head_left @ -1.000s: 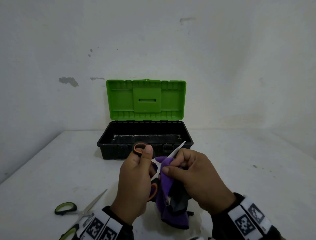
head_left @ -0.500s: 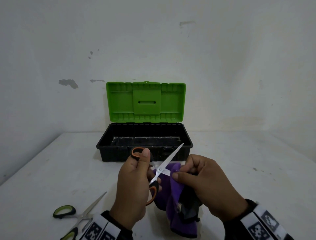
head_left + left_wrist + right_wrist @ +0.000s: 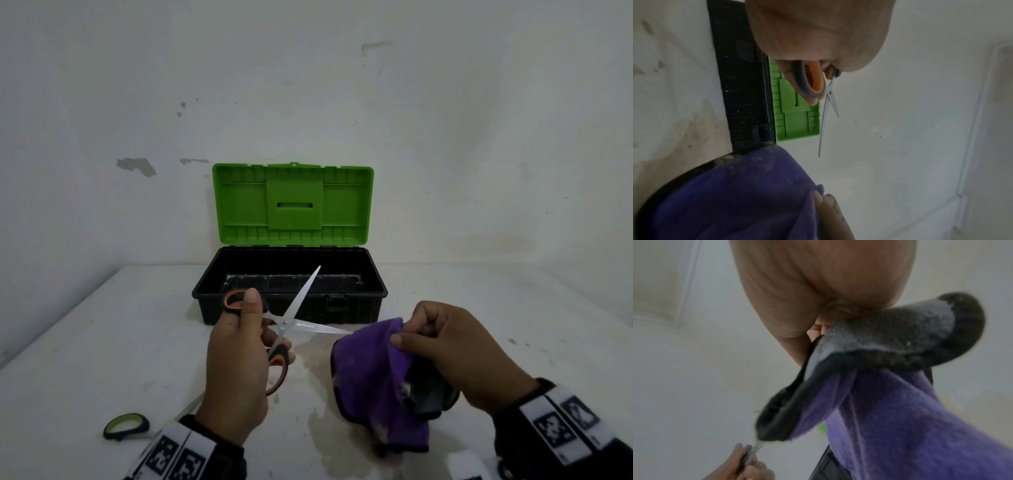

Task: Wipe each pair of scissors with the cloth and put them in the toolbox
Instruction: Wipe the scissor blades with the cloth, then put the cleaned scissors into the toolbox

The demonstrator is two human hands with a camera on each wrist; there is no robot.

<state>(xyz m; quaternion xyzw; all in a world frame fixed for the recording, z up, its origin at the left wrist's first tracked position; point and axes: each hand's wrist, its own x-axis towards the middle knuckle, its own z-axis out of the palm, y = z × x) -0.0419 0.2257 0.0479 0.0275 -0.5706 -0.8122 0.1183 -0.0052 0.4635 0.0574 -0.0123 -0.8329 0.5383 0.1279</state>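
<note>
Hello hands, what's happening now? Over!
Left hand grips orange scissors, blades spread. Right hand pinches purple cloth at lower blade tip. Toolbox open. Green scissors still on table.

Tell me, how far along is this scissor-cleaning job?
Nothing looks finished: the open toolbox shows no scissors inside. In hand: the left hand grips the orange-handled scissors with blades spread, one tip at the purple cloth pinched by the right hand. Left: stowing that pair, then wiping and stowing the green-handled scissors lying on the table.
</note>
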